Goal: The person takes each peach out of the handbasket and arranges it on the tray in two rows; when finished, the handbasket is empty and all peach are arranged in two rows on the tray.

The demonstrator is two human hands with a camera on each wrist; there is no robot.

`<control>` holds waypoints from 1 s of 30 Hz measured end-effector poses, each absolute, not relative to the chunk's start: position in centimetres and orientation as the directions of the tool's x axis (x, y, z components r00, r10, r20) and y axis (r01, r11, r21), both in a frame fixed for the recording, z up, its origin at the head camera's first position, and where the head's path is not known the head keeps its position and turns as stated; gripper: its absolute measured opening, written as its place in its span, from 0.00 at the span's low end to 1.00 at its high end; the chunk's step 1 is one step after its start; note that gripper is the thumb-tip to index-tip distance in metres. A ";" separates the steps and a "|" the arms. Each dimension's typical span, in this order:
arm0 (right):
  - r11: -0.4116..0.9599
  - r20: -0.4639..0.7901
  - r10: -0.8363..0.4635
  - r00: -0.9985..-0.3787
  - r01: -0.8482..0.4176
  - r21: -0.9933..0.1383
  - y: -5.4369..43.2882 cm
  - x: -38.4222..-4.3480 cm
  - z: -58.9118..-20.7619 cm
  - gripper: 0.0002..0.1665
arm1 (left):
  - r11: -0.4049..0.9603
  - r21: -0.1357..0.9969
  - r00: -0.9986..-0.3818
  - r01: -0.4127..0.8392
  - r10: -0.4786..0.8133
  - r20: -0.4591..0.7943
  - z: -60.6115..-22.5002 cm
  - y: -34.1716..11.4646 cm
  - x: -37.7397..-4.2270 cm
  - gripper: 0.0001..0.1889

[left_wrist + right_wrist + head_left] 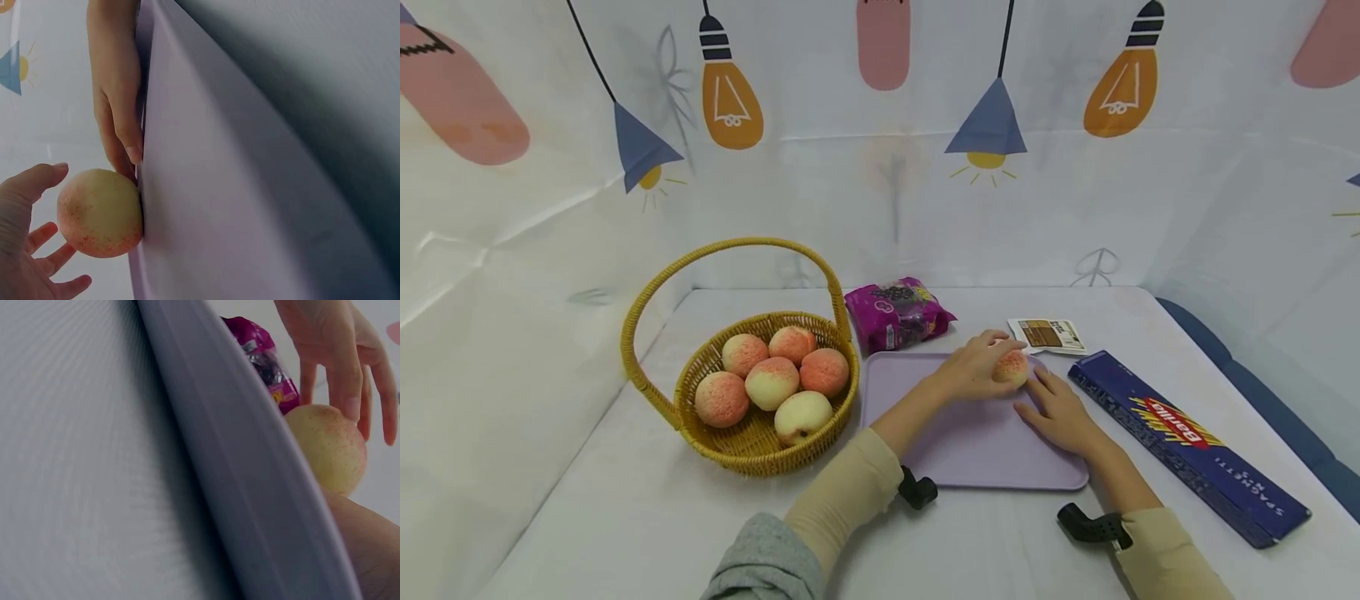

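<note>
A peach (pixel 1011 367), yellow with a pink blush, sits on the far right part of a lilac tray (pixel 970 450). My left hand (pixel 973 367) reaches over the tray to it, and in the left wrist view its thumb and fingers spread loosely beside the peach (pixel 100 212). From the right wrist, the left fingers (pixel 344 381) hang down over the top of the fruit. My right hand (pixel 1060 412) lies low at the tray's right edge, fingers extended toward the peach; in the left wrist view its fingertips (pixel 132 153) come close to the fruit.
To the left stands a tall-handled wicker basket (pixel 730 458) with several peaches (pixel 772 383). Behind the tray lie a purple snack bag (pixel 898 315) and a small brown-and-white packet (pixel 1048 335). A blue spaghetti box (pixel 1187 446) lies right of the tray.
</note>
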State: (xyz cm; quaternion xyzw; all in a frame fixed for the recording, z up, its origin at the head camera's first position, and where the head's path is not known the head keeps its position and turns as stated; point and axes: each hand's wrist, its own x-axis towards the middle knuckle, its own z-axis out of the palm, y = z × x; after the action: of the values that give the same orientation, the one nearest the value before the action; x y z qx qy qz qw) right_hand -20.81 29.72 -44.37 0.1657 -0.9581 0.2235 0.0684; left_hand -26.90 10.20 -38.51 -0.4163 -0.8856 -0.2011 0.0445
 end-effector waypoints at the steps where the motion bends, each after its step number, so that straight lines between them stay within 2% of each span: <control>1: 0.844 0.205 -0.289 -0.935 -0.350 -0.407 29.7 -20.8 -44.4 0.36 | 0.579 0.306 -0.650 0.755 0.719 0.243 -38.3 10.1 -26.8 0.32; 10: 0.841 0.212 -0.299 -0.930 -0.362 -0.401 29.6 -21.0 -44.4 0.35 | 0.620 0.161 -0.637 0.768 0.716 0.285 -36.8 8.5 -25.9 0.32; 18: 0.846 0.210 -0.295 -0.932 -0.356 -0.396 29.8 -21.1 -44.0 0.35 | 0.599 0.155 -0.615 0.786 0.729 0.303 -35.3 6.8 -25.1 0.31; 23: 0.842 0.187 -0.301 -0.935 -0.353 -0.408 29.9 -21.3 -44.1 0.36 | 0.640 0.076 -0.631 0.765 0.720 0.289 -34.2 5.5 -23.9 0.30; 30: 0.839 0.168 -0.301 -0.939 -0.345 -0.421 30.1 -21.2 -44.3 0.37 | 0.716 -0.013 -0.694 0.698 0.680 0.238 -32.1 3.0 -21.4 0.30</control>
State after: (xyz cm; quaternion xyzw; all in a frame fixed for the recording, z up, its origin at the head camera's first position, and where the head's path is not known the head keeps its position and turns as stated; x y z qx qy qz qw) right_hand -21.18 30.14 -44.28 0.1685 -0.9577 0.2284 0.0476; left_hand -21.35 3.03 -32.09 -0.3747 -0.9194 -0.0391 0.1133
